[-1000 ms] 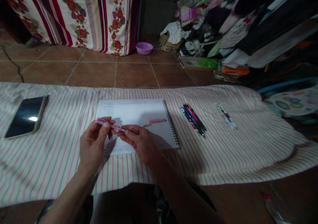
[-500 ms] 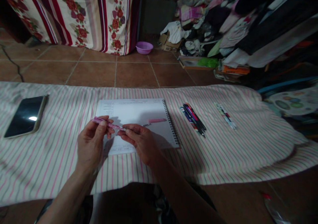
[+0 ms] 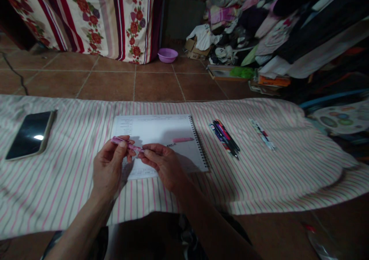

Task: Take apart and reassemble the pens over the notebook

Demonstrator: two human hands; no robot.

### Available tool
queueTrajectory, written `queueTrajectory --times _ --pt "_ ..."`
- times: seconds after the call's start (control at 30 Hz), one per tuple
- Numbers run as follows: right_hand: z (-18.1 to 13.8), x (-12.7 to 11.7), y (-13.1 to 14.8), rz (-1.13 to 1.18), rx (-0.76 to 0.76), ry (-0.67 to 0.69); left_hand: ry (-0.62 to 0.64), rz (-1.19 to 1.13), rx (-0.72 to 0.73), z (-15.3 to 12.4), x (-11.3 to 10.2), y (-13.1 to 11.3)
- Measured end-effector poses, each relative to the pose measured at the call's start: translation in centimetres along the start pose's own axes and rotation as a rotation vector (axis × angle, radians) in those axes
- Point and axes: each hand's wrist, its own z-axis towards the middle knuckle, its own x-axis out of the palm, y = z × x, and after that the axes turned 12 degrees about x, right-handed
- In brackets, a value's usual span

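My left hand [image 3: 108, 167] and my right hand [image 3: 161, 164] both pinch a pink pen [image 3: 127, 144] held level just above the near left part of an open spiral notebook [image 3: 161, 135]. The left fingers grip its left end, the right fingers its right end. A pink pen cap [image 3: 182, 140] lies on the notebook page, with a small dark piece [image 3: 170, 145] beside it. The notebook rests on a pink-striped cloth [image 3: 259, 175].
A dark phone [image 3: 30, 134] lies on the cloth at the left. A bunch of pens [image 3: 226, 137] and a single patterned pen [image 3: 262, 134] lie right of the notebook. Beyond are tiled floor, a purple bowl [image 3: 167, 55], a floral cloth and piled clothes.
My hands shifted slightly with the pink pen, the left one dipping and coming back. Nothing else has moved.
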Motion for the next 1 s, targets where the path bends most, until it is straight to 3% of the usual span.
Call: queueTrajectory --times 0.77,1.0 --pt "-0.2 0.3 0.3 -0.038 -0.035 -0.086 -0.017 0.003 0.036 0.5 -0.7 0.2" --pt "0.0 0.0 0.3 -0.074 -0.051 -0.071 -0.098 -0.014 -0.013 1.1 -0.4 -0.1"
